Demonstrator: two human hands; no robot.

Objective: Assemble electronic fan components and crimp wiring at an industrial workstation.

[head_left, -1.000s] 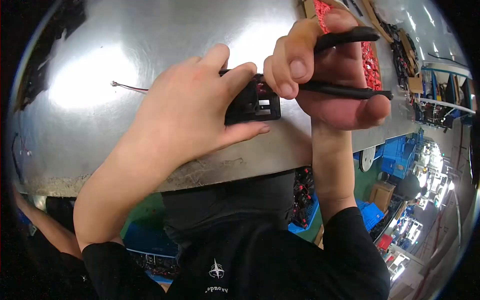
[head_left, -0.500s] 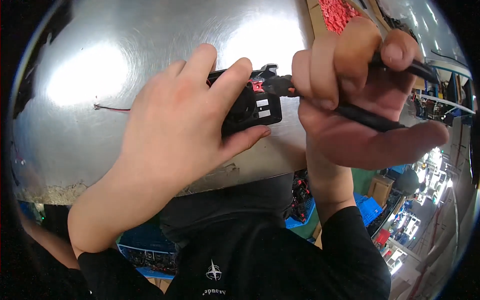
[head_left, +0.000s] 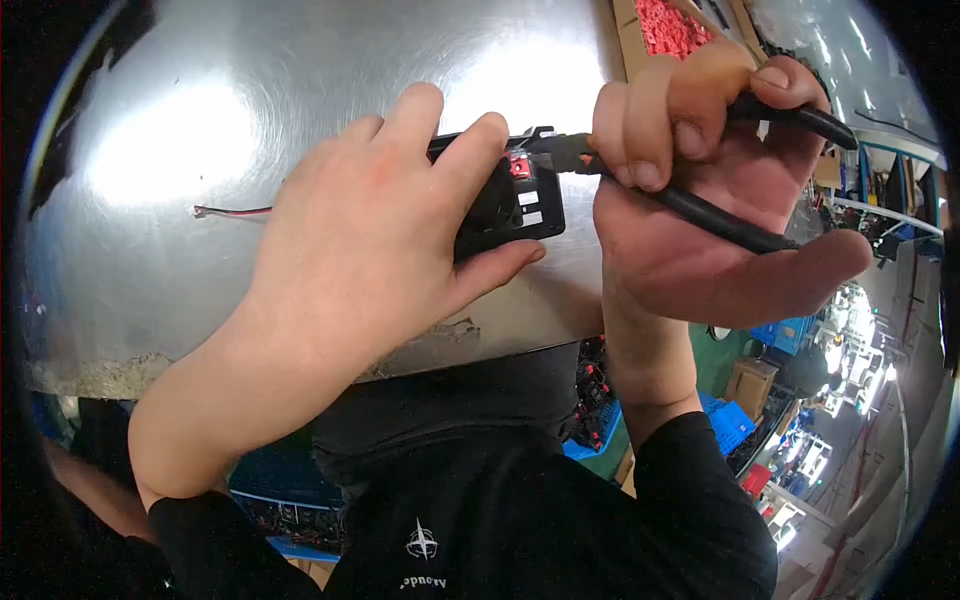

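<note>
My left hand [head_left: 350, 235] is closed over a black plastic housing [head_left: 550, 218], pressing it to the metal table; the palm covers much of it. At the housing's uncovered right end are a small red part [head_left: 520, 168] and white rectangles. A pair of pliers with black handles [head_left: 725, 222] is in my right hand [head_left: 690, 130], its handles spread and fingers curled around them. The pliers' dark jaws [head_left: 572, 153] meet the housing beside the red part; whether they grip it cannot be made out. A thin red-and-black wire [head_left: 235, 211] with a white connector emerges left of my left hand.
The shiny metal table [head_left: 340, 60] has a worn front edge. A cardboard box [head_left: 632, 40] with many small red pieces [head_left: 672, 26] stands at the far right. Below table level are blue bins [head_left: 728, 425] and a brown carton [head_left: 750, 383]. Another person's forearm [head_left: 95, 485] shows at lower left.
The pliers have turned slightly, their jaws now showing flatter beside the red part. My right-hand fingers have shifted on the handles. My left hand keeps its hold on the housing.
</note>
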